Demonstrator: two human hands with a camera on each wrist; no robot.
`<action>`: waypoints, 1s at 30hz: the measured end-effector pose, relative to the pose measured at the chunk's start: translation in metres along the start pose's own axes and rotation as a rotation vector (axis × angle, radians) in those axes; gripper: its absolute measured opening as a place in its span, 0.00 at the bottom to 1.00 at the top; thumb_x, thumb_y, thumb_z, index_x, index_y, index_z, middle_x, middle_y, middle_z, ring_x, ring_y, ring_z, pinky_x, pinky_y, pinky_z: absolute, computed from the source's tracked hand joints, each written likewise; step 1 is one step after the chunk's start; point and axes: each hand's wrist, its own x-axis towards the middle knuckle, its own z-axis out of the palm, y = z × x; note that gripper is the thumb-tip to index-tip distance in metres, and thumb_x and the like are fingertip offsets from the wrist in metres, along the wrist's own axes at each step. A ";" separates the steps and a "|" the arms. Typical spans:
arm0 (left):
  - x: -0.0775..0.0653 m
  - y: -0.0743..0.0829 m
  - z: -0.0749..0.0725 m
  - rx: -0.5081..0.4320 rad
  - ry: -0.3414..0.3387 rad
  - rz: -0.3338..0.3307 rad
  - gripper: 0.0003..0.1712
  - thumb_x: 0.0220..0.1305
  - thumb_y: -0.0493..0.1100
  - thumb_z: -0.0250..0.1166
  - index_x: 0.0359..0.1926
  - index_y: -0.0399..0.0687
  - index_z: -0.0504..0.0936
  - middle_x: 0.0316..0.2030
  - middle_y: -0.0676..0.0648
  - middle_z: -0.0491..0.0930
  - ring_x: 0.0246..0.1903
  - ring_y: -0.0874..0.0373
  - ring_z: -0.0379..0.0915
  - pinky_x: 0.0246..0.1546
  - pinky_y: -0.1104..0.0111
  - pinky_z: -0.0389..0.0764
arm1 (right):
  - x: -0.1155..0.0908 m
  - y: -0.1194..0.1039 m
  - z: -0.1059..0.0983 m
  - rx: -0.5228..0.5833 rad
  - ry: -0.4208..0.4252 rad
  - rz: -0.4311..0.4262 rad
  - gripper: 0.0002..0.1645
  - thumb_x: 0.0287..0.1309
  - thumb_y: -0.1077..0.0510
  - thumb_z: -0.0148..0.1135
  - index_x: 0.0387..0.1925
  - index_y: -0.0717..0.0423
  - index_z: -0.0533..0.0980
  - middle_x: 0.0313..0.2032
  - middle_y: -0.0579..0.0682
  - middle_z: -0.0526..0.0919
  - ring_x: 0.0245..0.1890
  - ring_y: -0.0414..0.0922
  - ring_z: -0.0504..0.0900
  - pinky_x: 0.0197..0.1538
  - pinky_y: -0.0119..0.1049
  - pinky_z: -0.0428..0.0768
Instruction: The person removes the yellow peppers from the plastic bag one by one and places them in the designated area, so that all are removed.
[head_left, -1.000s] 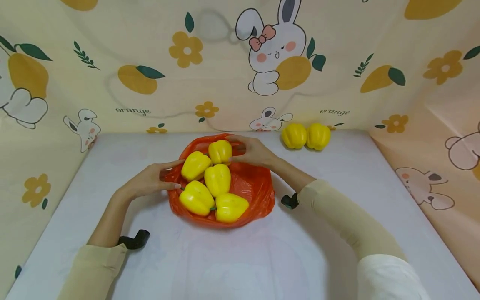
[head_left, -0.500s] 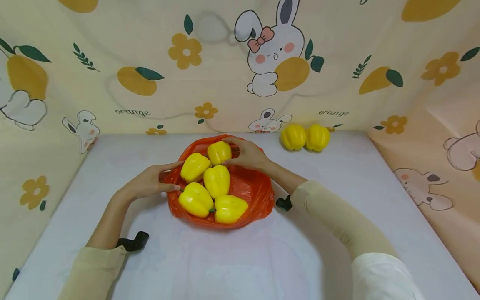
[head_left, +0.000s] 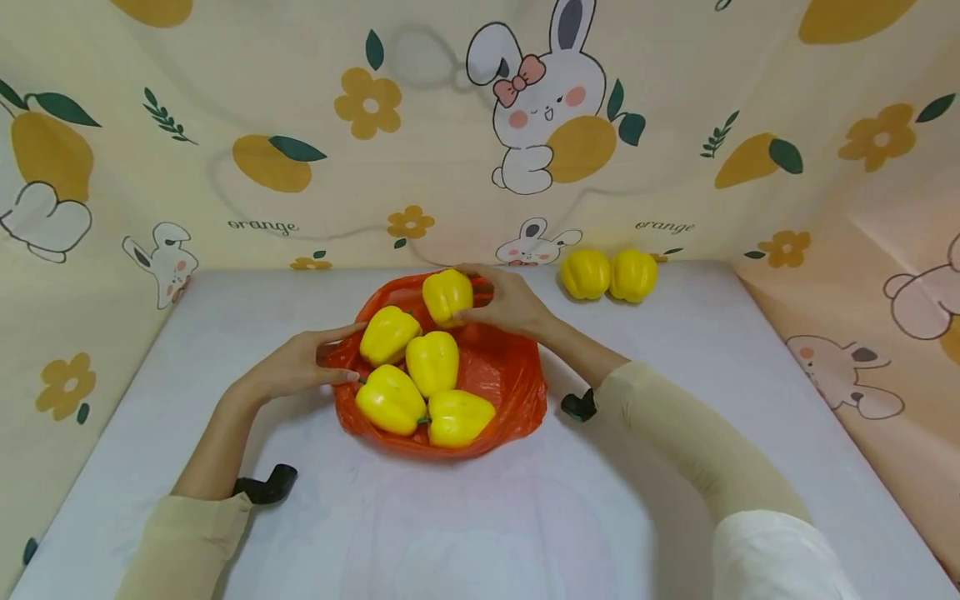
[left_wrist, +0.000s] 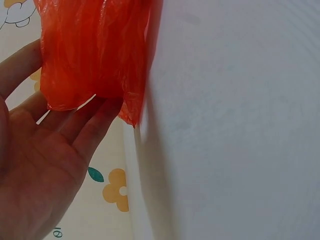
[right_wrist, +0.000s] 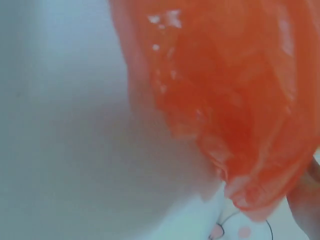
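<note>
A round, open red plastic bag (head_left: 498, 375) lies on the table with several yellow bell peppers in it. At its left rim my left hand (head_left: 288, 364) holds the bag, the thumb over the edge beside a pepper (head_left: 390, 400). The left wrist view has that hand (left_wrist: 45, 150) around the bag (left_wrist: 95, 50), its fingertips hidden behind the plastic. My right hand (head_left: 513, 304) grips the rearmost bell pepper (head_left: 447, 297) at the bag's back. In the right wrist view the bag (right_wrist: 225, 75) hides most of that hand (right_wrist: 305, 200), and the pepper is out of sight.
Two more yellow bell peppers (head_left: 586, 275) stand side by side at the back of the white table (head_left: 450, 525). A cloth printed with rabbits and fruit (head_left: 420, 125) rises behind and at both sides. Dark wrist devices (head_left: 267, 485) sit at both sleeves.
My right hand has taken hold of the rearmost pepper and raised it slightly up and right from where it lay. The left hand and the other peppers hold their places.
</note>
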 end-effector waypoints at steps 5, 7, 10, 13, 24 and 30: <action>0.002 -0.001 0.001 -0.006 0.002 0.019 0.45 0.60 0.53 0.71 0.75 0.55 0.62 0.68 0.39 0.67 0.60 0.42 0.64 0.62 0.40 0.67 | -0.008 0.004 -0.012 0.082 0.066 -0.062 0.44 0.53 0.52 0.76 0.69 0.49 0.67 0.64 0.47 0.74 0.61 0.50 0.75 0.61 0.47 0.77; 0.002 -0.002 0.002 -0.010 -0.003 0.022 0.45 0.61 0.53 0.71 0.76 0.55 0.62 0.69 0.38 0.66 0.62 0.42 0.63 0.63 0.39 0.66 | -0.013 0.006 -0.017 0.109 0.089 -0.046 0.44 0.52 0.52 0.76 0.69 0.48 0.67 0.64 0.47 0.73 0.60 0.52 0.76 0.60 0.47 0.78; 0.001 -0.002 0.003 -0.013 -0.005 0.010 0.45 0.60 0.51 0.71 0.76 0.55 0.62 0.70 0.39 0.65 0.63 0.41 0.62 0.63 0.39 0.66 | -0.019 0.009 -0.023 0.167 0.100 -0.008 0.45 0.52 0.52 0.76 0.70 0.47 0.67 0.65 0.47 0.72 0.61 0.54 0.75 0.59 0.47 0.79; 0.000 -0.002 0.003 -0.006 -0.005 0.006 0.45 0.61 0.51 0.71 0.76 0.55 0.61 0.70 0.38 0.65 0.62 0.41 0.63 0.62 0.40 0.68 | -0.025 0.011 -0.030 0.232 0.104 0.022 0.44 0.54 0.55 0.75 0.71 0.48 0.65 0.66 0.50 0.70 0.63 0.55 0.73 0.60 0.48 0.78; 0.000 -0.003 -0.001 -0.002 -0.007 -0.005 0.46 0.61 0.54 0.71 0.76 0.55 0.61 0.70 0.38 0.64 0.64 0.40 0.62 0.61 0.41 0.70 | -0.041 0.018 -0.061 0.212 0.159 0.042 0.44 0.54 0.57 0.75 0.71 0.47 0.66 0.67 0.50 0.69 0.64 0.56 0.72 0.59 0.50 0.78; 0.001 -0.005 -0.003 -0.003 -0.003 0.011 0.45 0.61 0.52 0.71 0.76 0.55 0.62 0.69 0.39 0.66 0.63 0.40 0.64 0.60 0.43 0.72 | -0.048 0.024 -0.076 0.199 0.195 0.070 0.44 0.55 0.58 0.74 0.72 0.46 0.65 0.68 0.49 0.67 0.64 0.55 0.71 0.61 0.49 0.76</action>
